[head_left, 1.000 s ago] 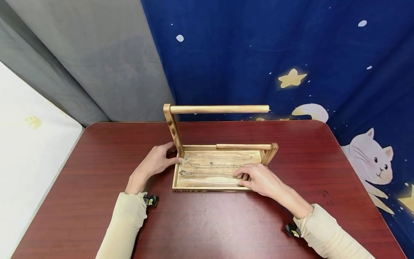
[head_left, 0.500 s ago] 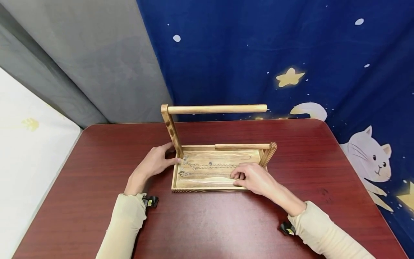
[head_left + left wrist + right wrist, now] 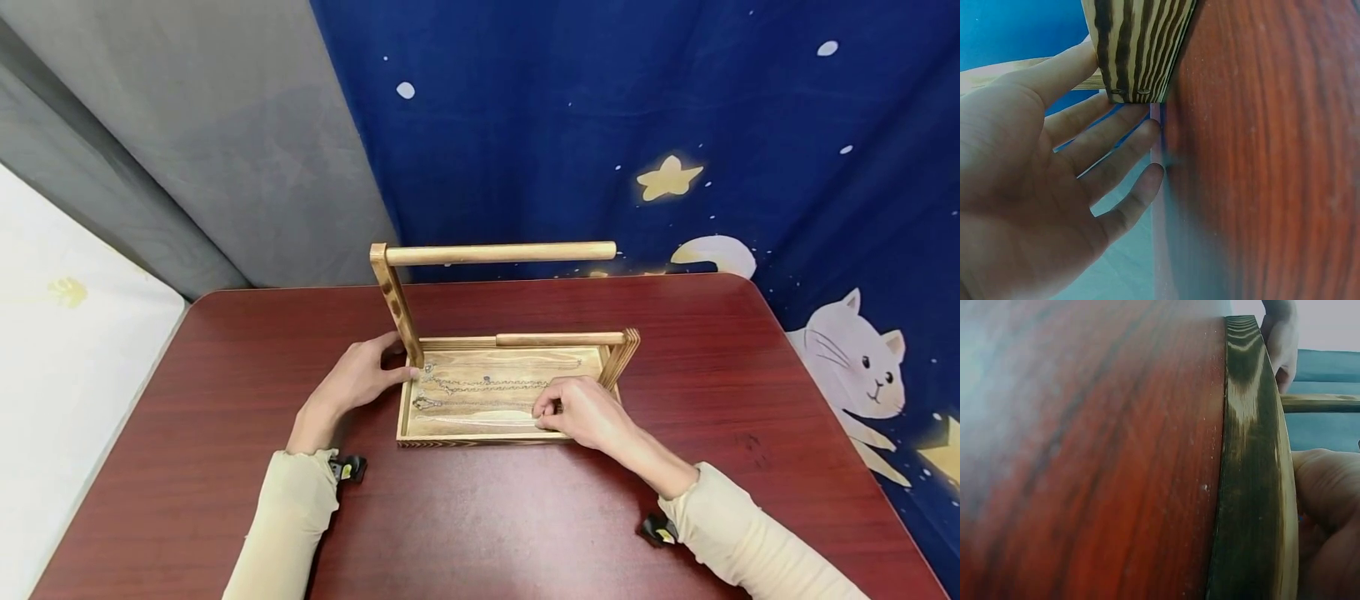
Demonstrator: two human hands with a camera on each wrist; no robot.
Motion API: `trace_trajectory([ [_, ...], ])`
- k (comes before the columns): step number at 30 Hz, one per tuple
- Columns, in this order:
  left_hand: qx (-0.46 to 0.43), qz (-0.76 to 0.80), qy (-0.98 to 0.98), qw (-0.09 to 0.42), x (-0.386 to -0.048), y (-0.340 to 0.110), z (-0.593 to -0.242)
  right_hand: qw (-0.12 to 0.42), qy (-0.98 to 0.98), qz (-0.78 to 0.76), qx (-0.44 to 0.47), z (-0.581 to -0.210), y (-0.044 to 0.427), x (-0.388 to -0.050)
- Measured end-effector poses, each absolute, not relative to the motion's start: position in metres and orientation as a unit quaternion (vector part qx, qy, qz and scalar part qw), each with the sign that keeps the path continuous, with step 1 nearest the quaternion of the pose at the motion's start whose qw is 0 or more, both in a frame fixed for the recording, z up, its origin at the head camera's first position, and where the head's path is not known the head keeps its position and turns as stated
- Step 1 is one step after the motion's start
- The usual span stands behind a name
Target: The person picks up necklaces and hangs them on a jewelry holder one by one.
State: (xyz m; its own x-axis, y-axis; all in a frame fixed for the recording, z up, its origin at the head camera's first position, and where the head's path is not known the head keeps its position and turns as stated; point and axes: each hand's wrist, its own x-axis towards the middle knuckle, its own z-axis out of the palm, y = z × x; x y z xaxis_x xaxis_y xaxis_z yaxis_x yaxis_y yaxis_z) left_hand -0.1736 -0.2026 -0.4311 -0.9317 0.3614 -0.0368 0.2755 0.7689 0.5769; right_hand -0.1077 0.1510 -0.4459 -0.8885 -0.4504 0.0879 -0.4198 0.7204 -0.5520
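Observation:
A wooden tray [image 3: 403,412] stands on the table, with thin chains [image 3: 495,386] and a pale strand [image 3: 465,421] lying lengthwise inside. At its left end my left hand [image 3: 358,373] grips the rim beside the upright post [image 3: 397,308], thumb over the edge. In the left wrist view, the left hand's [image 3: 1041,169] other fingers lie spread against the tray's outer end [image 3: 1138,50]. Over the right front part, my right hand [image 3: 585,410] pinches the right end of the pale strand between thumb and fingertips. The right wrist view shows the right hand [image 3: 1329,512] partly hidden behind the tray's side [image 3: 1250,462].
A long wooden bar [image 3: 502,253] runs from the left post above the tray. A lower bar [image 3: 562,339] extends from the right support [image 3: 621,358] along the back. The dark red table [image 3: 480,517] reaches back to the blue curtain [image 3: 510,125].
My right hand has moved slightly left along the tray, and its thumb and fingertips have come together. My left hand stays at the tray's left end. The head view has shifted a little.

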Motion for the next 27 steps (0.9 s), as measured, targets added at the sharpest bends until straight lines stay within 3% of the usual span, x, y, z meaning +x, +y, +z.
trace_trajectory([
  [13,0.168,0.299,0.936,0.082,-0.1736,-0.2021,-0.4321,0.066,0.939,-0.256,-0.22,-0.4419,0.1464,-0.1043],
  [27,0.169,0.305,0.933,0.087,-0.1714,-0.2018,-0.4298,0.043,0.93,-0.261,-0.255,-0.443,0.1462,-0.1047],
])
